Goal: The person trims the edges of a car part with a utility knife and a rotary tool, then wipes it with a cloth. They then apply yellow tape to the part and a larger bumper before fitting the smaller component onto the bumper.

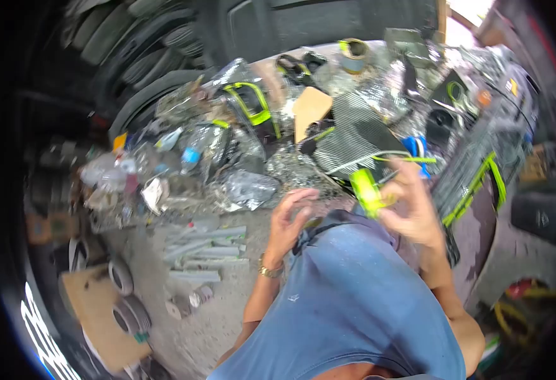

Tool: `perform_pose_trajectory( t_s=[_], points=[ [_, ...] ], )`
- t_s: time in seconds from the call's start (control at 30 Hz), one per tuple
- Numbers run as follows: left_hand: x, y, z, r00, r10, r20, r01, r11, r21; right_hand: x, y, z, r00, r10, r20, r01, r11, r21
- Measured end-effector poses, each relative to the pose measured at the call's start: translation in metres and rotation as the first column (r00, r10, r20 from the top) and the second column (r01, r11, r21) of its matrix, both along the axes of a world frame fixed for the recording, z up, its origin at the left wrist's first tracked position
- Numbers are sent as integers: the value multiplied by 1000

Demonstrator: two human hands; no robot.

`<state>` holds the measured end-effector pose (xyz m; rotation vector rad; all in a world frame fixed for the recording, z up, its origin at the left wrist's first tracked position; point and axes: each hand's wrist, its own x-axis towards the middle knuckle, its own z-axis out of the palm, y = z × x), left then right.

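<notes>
My left hand (292, 221), with a watch on its wrist, hovers at the near edge of the heaped table, fingers loosely curved and apart, nothing in them. My right hand (412, 204) is smeared by motion. Its thumb and fingertips close on the edge of a bright neon-yellow piece (366, 192), whose kind is unclear. Just beyond lies a black-and-white woven-patterned panel (359, 130) with pale edging. A thin neon-yellow strip (389, 158) crosses its near edge. Next to it are a tan flat piece (313, 109) and a blue object (416, 149).
Clear plastic-wrapped items (246, 189) crowd the table's left side. A tape roll (354, 56) stands at the back. Long wrapped parts with neon edging (474, 190) lie to the right. Grey strips (211, 250) and a cardboard sheet (100, 310) are on the floor at left.
</notes>
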<state>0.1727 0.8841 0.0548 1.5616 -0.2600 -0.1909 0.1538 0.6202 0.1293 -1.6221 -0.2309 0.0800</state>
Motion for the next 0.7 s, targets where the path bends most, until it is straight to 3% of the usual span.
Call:
perform_pose_trajectory(
  t_s=[0.03, 0.1, 0.17, 0.3, 0.47, 0.5, 0.57, 0.63, 0.7],
  points=[
    [4, 7, 6, 999, -15, 41, 17, 999, -44, 3, 27, -12, 996, 68, 58, -66, 997, -32],
    [10, 28, 14, 996, -85, 19, 87, 991, -101, 8, 67, -25, 987, 162, -12, -163, 984, -70],
    [17, 49, 18, 979, -191, 78, 194, 980, -41, 13, 98, -36, 985, 172, -31, -175, 972, -159],
    [23, 81, -14, 943, -317, -100, 327, 941, 93, 19, 141, -50, 986, 165, -10, -163, 955, -249],
    [33, 108, -51, 835, -434, -339, 381, 900, -213, 15, 178, -68, 976, 107, -191, -129, 986, -107],
    [36, 113, -56, 835, -434, -337, 379, 899, -219, 12, 184, -73, 975, 107, -193, -130, 985, -112],
    [43, 118, -61, 818, -495, -292, 423, 862, -278, 8, 194, -78, 951, 69, -302, -25, 989, 147],
    [44, 117, -63, 825, -515, -233, 443, 845, -301, 7, 200, -80, 944, 42, -328, 11, 987, 158],
    [45, 116, -70, 800, -531, -280, 424, 830, -362, 6, 205, -82, 951, -30, -307, 76, 988, 137]
  ],
)
